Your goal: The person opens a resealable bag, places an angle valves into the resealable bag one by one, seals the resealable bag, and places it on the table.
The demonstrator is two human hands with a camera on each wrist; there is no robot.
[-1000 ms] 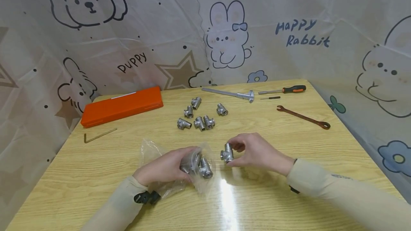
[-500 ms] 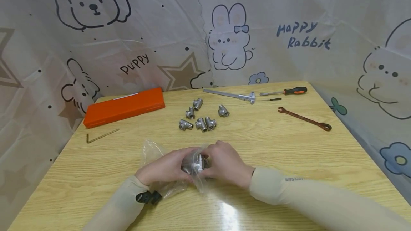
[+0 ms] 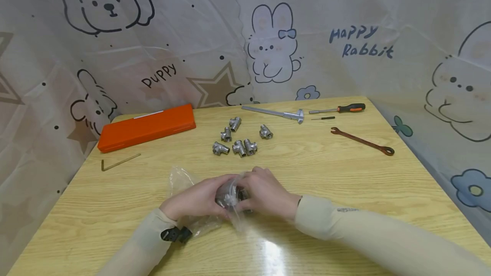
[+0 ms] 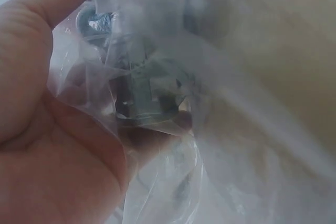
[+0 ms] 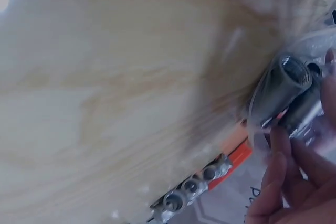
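My left hand point(image 3: 196, 197) grips a clear plastic bag point(image 3: 179, 179) above the near middle of the table, its fingers curled round the bag's bulging part. Metal tee fittings point(image 4: 149, 85) show blurred through the plastic in the left wrist view. At the bag's mouth, my right hand point(image 3: 266, 193) has its fingers and thumb round a metal tee fitting point(image 5: 303, 113). Another fitting point(image 5: 277, 85) lies right beside it inside the bag. Plastic and fingers hide much of both. Farther back on the table stand several loose tee fittings point(image 3: 239, 148).
An orange case point(image 3: 147, 127) lies at the back left, with a hex key point(image 3: 120, 162) in front. Toward the back right are a caliper point(image 3: 272, 113), a screwdriver point(image 3: 337, 109), a thin black-handled tool point(image 3: 325, 118) and a wrench point(image 3: 362, 141). A printed cloth point(image 3: 207, 33) hangs behind.
My right hand has moved left, carrying a tee fitting from beside the bag into its mouth. The left hand has kept its grip on the bag in nearly the same place.
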